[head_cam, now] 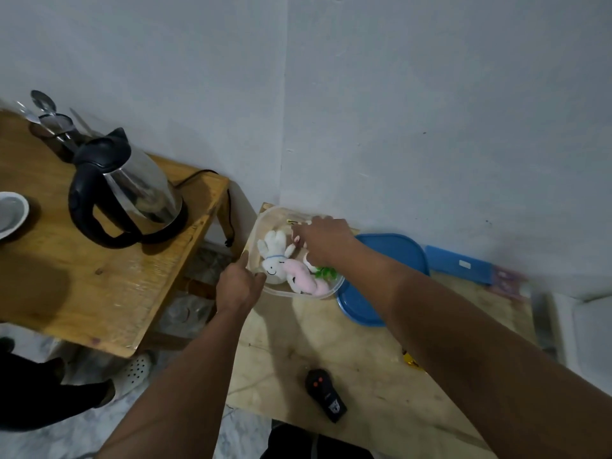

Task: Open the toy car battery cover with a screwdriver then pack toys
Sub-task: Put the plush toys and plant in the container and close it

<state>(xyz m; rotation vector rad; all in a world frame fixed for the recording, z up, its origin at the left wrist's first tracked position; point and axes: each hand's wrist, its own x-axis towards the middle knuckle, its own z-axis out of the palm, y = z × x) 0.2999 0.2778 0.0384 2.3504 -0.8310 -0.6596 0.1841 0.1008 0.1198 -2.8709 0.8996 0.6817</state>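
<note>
While my left hand (239, 286) grips the clear container (334, 286) by its rim at the table's (331, 332) far left corner, my right hand (323, 241) reaches inside with fingers curled among the plush toys (275, 256); what it pinches I cannot tell. Packing seems underway. Next I judge the blue lid (390, 250), touching the container's right side, must go on. The remote (326, 395) lies near the front edge, with open room between.

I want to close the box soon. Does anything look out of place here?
The black remote control lies apart on the table, outside the clear container. The blue lid sits beside it, off.
</note>
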